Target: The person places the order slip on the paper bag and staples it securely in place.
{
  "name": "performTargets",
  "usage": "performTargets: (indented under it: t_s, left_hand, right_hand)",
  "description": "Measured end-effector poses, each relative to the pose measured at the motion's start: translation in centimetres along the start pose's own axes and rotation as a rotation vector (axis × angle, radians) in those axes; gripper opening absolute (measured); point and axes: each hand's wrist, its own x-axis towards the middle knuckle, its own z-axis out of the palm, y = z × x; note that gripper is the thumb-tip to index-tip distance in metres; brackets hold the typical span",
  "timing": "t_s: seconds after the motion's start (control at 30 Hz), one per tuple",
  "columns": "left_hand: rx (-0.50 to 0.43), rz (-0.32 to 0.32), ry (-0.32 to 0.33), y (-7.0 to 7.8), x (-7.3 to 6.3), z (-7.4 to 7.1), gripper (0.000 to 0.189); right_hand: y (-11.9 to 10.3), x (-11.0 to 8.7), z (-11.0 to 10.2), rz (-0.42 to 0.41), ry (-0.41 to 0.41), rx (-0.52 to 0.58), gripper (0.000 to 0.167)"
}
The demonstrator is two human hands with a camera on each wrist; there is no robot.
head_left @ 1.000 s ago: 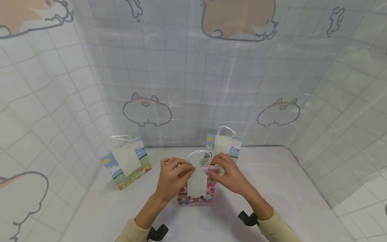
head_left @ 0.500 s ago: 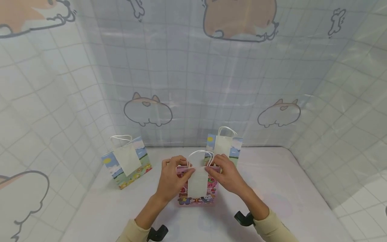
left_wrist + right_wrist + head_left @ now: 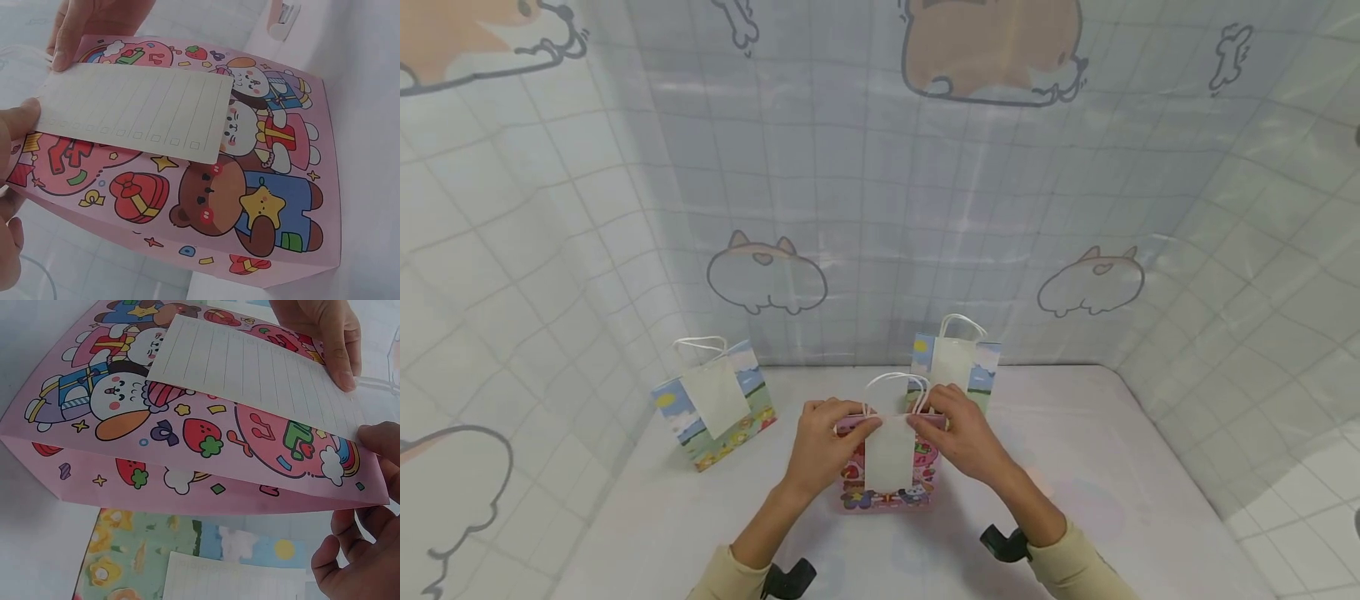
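Note:
A pink paper gift bag (image 3: 927, 475) with cartoon animals stands upright at the middle of the table, its white handles (image 3: 897, 375) raised. Against its front hangs a lined white card (image 3: 889, 454) with a row of small boxes. My left hand (image 3: 826, 442) has its thumb (image 3: 24, 115) on one top corner of the card, its other fingers behind the bag's top edge. On the opposite corner lies the thumb of my right hand (image 3: 966, 429), with that hand's fingers (image 3: 347, 540) curled behind the bag. Each hand pinches card and bag together. The bag's inside is hidden.
A blue landscape gift bag (image 3: 748, 367) with a white card stands at the left. Another blue bag (image 3: 985, 367) stands behind my right hand. The table (image 3: 1120, 467) meets a patterned curtain (image 3: 880, 208). A small pink and grey object (image 3: 284, 19) shows in the left wrist view.
My left thumb and fingers have spread from a bunched hold over the card's top corner to either side of the bag's edge. My right hand has shifted slightly. The bags stay in place.

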Motion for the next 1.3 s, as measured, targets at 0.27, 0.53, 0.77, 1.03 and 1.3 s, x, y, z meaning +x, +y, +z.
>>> performTargets:
  t_s: [0.27,0.53,0.77,1.03,1.3]
  left_hand:
    - [-0.017,-0.032,-0.004,0.1,0.1,-0.1,0.017]
    - [-0.027,-0.038,-0.002,0.1,0.1,0.0,0.016]
    - [-0.016,-0.057,-0.005,0.1,0.0,0.1,0.016]
    - [-0.012,-0.046,0.001,0.0,0.1,0.1,0.017]
    - [0.002,-0.068,-0.014,0.1,0.2,0.1,0.018]
  right_hand:
    - [0.1,0.0,0.1,0.011,0.005,-0.001,0.008]
    - [0.0,0.0,0.1,0.03,0.006,0.003,0.006]
    - [0.1,-0.1,0.1,0.034,0.009,0.021,0.006]
    - [0.1,-0.1,-0.1,0.033,-0.001,0.006,0.008]
    - [0.6,-0.5,-1.1,0.018,0.009,-0.005,0.009]
